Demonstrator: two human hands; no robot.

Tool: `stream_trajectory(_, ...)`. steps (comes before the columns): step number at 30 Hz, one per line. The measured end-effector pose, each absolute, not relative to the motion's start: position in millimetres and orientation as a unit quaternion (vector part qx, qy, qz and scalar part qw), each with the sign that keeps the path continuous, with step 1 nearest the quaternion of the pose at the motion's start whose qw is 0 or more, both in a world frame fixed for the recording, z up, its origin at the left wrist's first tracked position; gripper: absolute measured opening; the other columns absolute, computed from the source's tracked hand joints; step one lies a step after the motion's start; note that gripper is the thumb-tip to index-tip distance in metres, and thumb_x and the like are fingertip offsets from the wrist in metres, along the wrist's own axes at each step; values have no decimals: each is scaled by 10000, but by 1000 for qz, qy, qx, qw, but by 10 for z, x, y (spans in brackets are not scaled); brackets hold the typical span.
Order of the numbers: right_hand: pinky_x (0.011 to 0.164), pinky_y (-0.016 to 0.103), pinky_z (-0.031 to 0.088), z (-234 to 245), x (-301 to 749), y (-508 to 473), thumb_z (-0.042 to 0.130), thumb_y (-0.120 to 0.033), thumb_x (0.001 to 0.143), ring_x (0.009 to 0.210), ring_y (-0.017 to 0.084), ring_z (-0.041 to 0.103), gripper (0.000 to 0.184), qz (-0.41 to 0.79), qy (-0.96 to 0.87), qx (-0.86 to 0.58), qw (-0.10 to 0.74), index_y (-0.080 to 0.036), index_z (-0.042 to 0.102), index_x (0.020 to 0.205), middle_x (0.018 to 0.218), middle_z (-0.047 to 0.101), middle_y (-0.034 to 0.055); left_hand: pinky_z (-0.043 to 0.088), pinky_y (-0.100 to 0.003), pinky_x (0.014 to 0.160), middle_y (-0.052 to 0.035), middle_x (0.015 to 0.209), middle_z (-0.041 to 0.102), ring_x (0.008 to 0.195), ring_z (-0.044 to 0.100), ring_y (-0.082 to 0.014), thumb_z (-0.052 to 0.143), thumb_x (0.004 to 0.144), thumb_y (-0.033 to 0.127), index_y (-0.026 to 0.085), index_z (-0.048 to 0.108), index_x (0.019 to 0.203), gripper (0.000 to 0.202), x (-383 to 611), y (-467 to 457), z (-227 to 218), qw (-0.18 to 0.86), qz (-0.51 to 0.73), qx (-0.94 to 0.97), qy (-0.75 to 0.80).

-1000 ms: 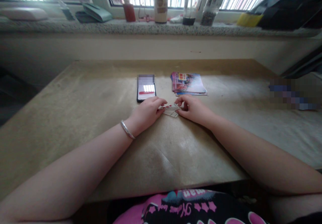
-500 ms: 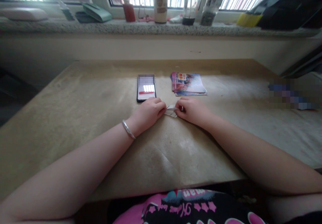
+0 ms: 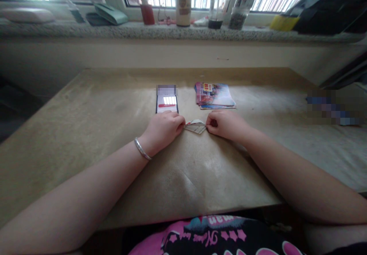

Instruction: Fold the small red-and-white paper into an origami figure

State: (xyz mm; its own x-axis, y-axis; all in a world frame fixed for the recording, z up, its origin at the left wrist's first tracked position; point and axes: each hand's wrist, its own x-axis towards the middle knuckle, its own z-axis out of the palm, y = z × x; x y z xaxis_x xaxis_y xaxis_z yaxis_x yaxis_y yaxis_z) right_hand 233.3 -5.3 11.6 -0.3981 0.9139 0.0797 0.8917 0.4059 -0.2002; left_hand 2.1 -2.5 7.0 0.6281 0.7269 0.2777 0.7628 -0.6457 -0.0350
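Observation:
A small folded piece of paper (image 3: pixel 196 127), pale with printed marks and a bit of red, is stretched between my two hands just above or on the table. Its left corner is pinched in the fingers of my left hand (image 3: pixel 166 127), which wears a silver bangle (image 3: pixel 142 149) at the wrist. The opposite corner is pinched by my right hand (image 3: pixel 225 124). Just beyond my left hand lies a phone (image 3: pixel 167 102) with its screen lit, its near edge covered by the hand. A stack of colourful printed leaflets (image 3: pixel 216 94) rests beyond my right hand.
The table (image 3: pixel 86 113) has a tan cover and meets the wall at the back. A granite windowsill (image 3: pixel 120 31) above it carries a red bottle (image 3: pixel 147 13), a tall pale bottle (image 3: pixel 183 4), a green case (image 3: pixel 111 14) and other items. A blurred-out object (image 3: pixel 332 108) lies at the right.
My hands have moved apart, the left one leftward and the right one rightward. More of the folded paper shows between them. The phone and the leaflets have stayed put.

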Motion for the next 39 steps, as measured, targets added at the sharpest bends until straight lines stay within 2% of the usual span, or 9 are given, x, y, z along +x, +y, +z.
stream_trajectory(8,587,256,354,96,2318,-84,536,-221,758,716,150,571,93,50,-848,-517,109,-209,628,768,859,653,29,436,-296,662,-48,814,643,781,576,-197,505,845,231,188,654,811,159,9,-11,62,45,-126,-896,-424)
stream_trajectory(15,614,253,366,48,2294,-81,517,-302,837,678,128,534,165,73,-854,-488,166,-195,622,768,852,620,30,451,-308,687,-56,826,624,793,568,-199,494,846,218,174,642,817,157,1,-5,49,30,-134,-902,-409)
stream_trajectory(21,621,253,372,10,2299,-32,539,-286,821,682,138,517,156,162,-818,-505,225,-171,614,748,760,607,29,481,-309,802,-68,970,628,894,576,-179,504,849,177,154,569,1008,173,2,9,3,-79,-234,-903,-352)
stream_trajectory(25,582,252,358,15,2302,-16,538,-324,802,630,129,492,191,256,-778,-521,241,-168,619,729,686,595,9,479,-284,852,-75,1112,571,991,554,-162,595,816,187,167,550,964,157,-1,15,-16,-132,-267,-913,-279)
stream_trajectory(30,547,245,332,5,2297,-6,550,-388,766,580,112,456,247,355,-747,-496,264,-160,603,686,604,536,-13,485,-266,799,-51,1008,597,895,564,-135,578,836,188,168,569,888,56,10,19,-10,-155,-286,-900,-290)
stream_trajectory(35,509,225,331,-32,2278,-11,592,-369,735,538,97,460,249,416,-706,-477,318,-159,606,869,593,527,-36,480,-257,742,-42,914,623,824,567,-128,536,853,176,155,596,858,64,28,-1,20,-187,-289,-875,-341)
stream_trajectory(39,531,231,376,-49,2262,-17,598,-364,752,569,103,502,239,423,-700,-455,353,-177,596,901,677,588,-11,485,-265,772,-54,1004,617,865,572,-131,545,842,172,156,599,841,56,38,-16,17,-169,-301,-871,-351)
